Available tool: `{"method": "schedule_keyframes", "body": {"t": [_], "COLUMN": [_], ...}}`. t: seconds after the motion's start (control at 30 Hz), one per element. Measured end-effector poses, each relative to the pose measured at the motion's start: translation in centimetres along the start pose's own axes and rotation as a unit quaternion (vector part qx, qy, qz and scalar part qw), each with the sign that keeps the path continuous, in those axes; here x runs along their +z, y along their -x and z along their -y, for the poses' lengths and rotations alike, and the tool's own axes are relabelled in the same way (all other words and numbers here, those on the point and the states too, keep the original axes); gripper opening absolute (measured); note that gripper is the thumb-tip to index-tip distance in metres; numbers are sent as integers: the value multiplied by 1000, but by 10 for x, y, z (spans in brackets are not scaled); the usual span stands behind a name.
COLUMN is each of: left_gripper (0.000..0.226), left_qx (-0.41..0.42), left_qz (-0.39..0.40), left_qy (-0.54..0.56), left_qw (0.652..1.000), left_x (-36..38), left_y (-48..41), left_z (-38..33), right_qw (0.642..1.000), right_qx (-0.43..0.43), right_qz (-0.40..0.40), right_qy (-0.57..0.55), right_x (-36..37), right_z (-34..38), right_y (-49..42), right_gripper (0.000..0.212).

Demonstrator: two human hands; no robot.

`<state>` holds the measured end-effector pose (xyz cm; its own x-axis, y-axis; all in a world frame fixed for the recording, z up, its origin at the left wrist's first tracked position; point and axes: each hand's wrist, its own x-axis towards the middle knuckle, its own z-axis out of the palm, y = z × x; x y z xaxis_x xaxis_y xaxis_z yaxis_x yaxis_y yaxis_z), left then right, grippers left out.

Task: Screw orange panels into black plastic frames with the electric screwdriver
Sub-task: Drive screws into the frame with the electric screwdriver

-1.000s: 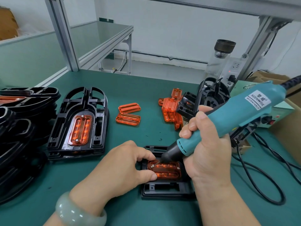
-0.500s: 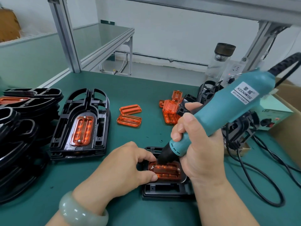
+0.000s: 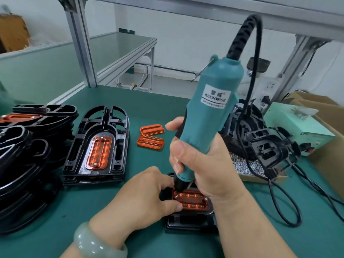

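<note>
A: Home or workshop?
B: Workshop, an assembly station: green-matted counter [image 3: 55, 220] under aluminium posts [image 3: 81, 45], stacks of identical black frames [image 3: 28, 155], a heap of screws [image 3: 240, 164], a corded electric screwdriver [image 3: 210, 116] with its power box [image 3: 297, 127].

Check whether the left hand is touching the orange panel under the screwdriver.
Touching. The head view shows the left hand's thumb tip pressing the orange panel's left edge.
</note>
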<state>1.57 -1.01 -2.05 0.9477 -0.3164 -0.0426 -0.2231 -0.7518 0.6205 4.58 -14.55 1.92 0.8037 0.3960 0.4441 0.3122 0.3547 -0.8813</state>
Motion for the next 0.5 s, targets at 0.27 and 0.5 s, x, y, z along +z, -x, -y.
{"method": "schedule_keyframes", "body": {"t": [0.27, 0.5], "left_gripper": [28, 23], "left_qx": [-6, -5], "left_qz": [2, 6], "left_qy": [3, 1], "left_qw": [1000, 1000], "left_x": [7, 3], "left_y": [-2, -1], "left_z": [9, 5], "right_qw": [998, 999], "right_qx": [-19, -13], "right_qz": [-55, -46], "right_qy": [-22, -23], "right_x": [-8, -7], "right_z": [-2, -2], "right_y": [4, 0], "right_gripper": [16, 13]}}
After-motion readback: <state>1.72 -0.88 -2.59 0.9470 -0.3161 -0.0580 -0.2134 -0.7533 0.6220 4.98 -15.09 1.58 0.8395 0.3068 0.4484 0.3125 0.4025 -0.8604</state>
